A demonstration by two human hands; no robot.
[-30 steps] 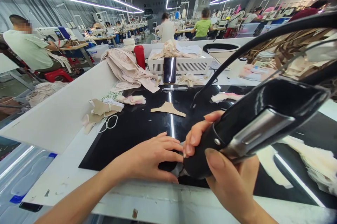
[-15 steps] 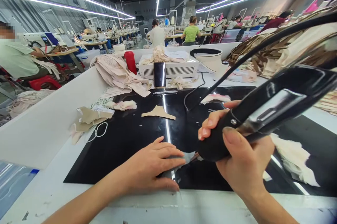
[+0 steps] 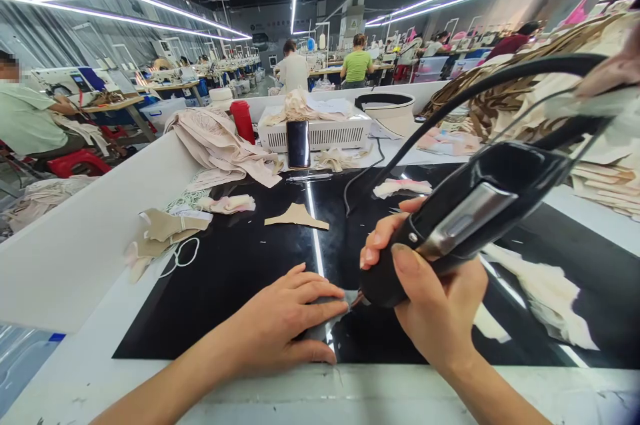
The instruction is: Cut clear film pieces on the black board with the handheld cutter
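You're at a white counter (image 3: 75,378), carrying the black mat (image 3: 210,292), which is the landmark for all places here. Past the mat's far right corner: heap of brown strips (image 3: 555,42). Behind its far edge: white vented box (image 3: 345,135), with cloth and paper on top. Off its far left corner: pale fabric pile (image 3: 220,138), probably set there so it doesn't cover the mat.

Black handheld tool (image 3: 470,215) hangs tilted over the mat's near half, cable running up behind it, narrow end down. Your right hand (image 3: 440,298) has its fingers closed round the lower body, thumb on the near side; likely gripped that low for control of the tip. Your left hand (image 3: 293,315) lies palm down near the mat's front edge, fingers loosely spread, not grasping, pressing a thin grey piece (image 3: 351,296), seemingly to keep it flat.

Cream fabric (image 3: 550,292) lies on the mat's right side. Phone (image 3: 299,145) stands upright behind the mat, leaning on the box, maybe for viewing. Tan cut piece (image 3: 297,215) lies flat mid-mat; pen (image 3: 310,178) along the far edge. Smallest: metal tip (image 3: 357,300) over the mat, right at the grey piece's edge; can't tell if touching.
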